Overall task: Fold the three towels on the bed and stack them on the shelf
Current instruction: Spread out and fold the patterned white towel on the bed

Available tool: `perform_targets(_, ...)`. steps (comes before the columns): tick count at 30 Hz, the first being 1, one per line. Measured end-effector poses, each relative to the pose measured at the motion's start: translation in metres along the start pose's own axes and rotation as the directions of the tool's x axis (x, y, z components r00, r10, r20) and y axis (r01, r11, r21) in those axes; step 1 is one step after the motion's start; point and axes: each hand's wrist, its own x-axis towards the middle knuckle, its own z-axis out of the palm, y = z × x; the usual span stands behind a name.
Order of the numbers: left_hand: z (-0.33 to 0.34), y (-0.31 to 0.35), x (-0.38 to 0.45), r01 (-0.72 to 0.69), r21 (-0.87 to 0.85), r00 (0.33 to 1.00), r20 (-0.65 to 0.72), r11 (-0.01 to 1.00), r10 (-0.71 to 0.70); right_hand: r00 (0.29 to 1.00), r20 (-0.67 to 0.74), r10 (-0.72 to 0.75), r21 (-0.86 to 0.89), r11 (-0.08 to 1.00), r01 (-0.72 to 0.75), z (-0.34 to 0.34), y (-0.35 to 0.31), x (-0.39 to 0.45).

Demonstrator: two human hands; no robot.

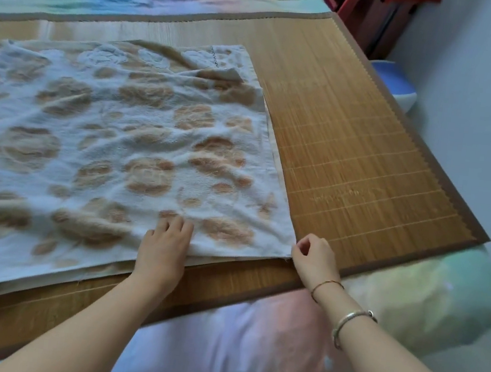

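Both forearms reach in from the near edge: left hand lies flat on the towel, fingers relaxed, pressing its near hem; right hand pinches the near right corner with curled fingers. Towel lies spread, apparently doubled over, on the bamboo mat covering the bed. Judging by looks it's soft, light, floppy terry, no stiffness, so take it by the corners and hems or it'll sag and wrinkle.

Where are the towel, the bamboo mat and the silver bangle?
towel [114,140], head view, middle of the flowered cloth.
bamboo mat [362,168], head view, bare slats right of towel.
silver bangle [351,323], head view, band on right wrist.
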Motion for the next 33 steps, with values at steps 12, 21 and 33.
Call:
perform_targets(12, -0.004, -0.008, -0.01, -0.045, -0.26, 0.983, 0.161, 0.965, 0.089, 0.997, 0.037, 0.062, 0.032, 0.997, -0.063, 0.02, -0.012, 0.015)
perform_targets(21, -0.032, 0.041, 0.041, 0.025, -0.398, 0.985, 0.166, 0.917, 0.046, 0.998, 0.033, 0.061, -0.43, 0.902, -0.041, -0.047, -0.001, 0.028)
perform_targets(33, -0.06, 0.071, 0.113, 0.137, -0.509, 0.985, 0.159, 0.85, -0.063, 0.928, 0.178, -0.326, -0.122, 0.929, 0.35, -0.073, -0.074, 0.111)
